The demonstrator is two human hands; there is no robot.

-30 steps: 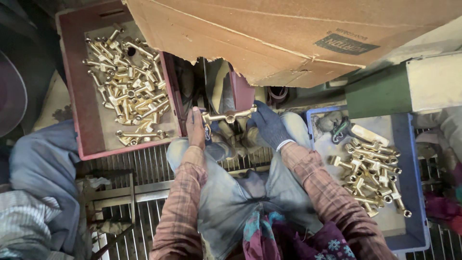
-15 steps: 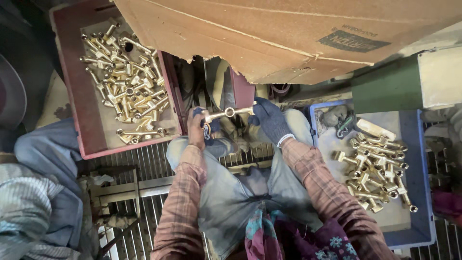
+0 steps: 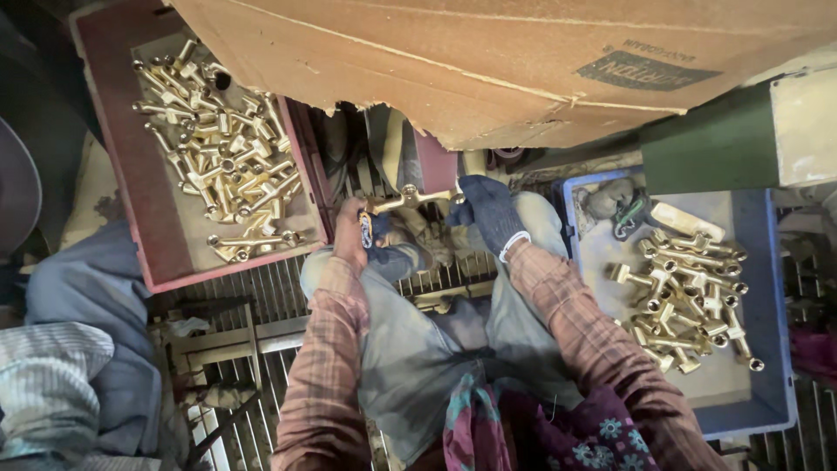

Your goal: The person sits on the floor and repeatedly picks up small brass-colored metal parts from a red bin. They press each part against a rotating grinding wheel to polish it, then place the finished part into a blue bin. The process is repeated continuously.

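**Clerk:** Item one, the piece in hand?

**Checker:** One brass fitting (image 3: 417, 199), T-shaped with a round boss at mid-length, lying level above the person's knees. All places below are taken from it.

**Clerk:** Left hand?

**Checker:** Left hand (image 3: 353, 228), bare, at the fitting's left end. Fingers curled together around a small dark tool (image 3: 367, 230) with a pale band; whether the hand itself grips the brass, cannot tell.

**Clerk:** Right hand?

**Checker:** Right hand (image 3: 490, 209), in a dark blue knit glove with a white cuff, at the fitting's right end. Fingers closed on that end, clamping it.

**Clerk:** Stock to the left of the fitting?

**Checker:** One red crate (image 3: 122, 166), up and to the left, its near corner just beside the left hand. Contents: a loose heap of bright brass fittings (image 3: 222, 157), same kind, lying every way.

**Clerk:** To the right?

**Checker:** One blue tray (image 3: 767, 262), right of the gloved hand. Contents: a smaller pile of duller brass fittings (image 3: 684, 292) toward its lower half, plus a green-and-black tool (image 3: 629, 215) and a flat pale bar (image 3: 687, 221) at its upper end.

**Clerk:** Above?

**Checker:** One cardboard box (image 3: 418, 61), large, brown, overhanging the fitting and both hands. A green block (image 3: 715, 148) beside it, over the blue tray.

**Clerk:** Below?

**Checker:** Grey trousers, plaid sleeves, and a slatted metal grating (image 3: 253, 331) under the legs.
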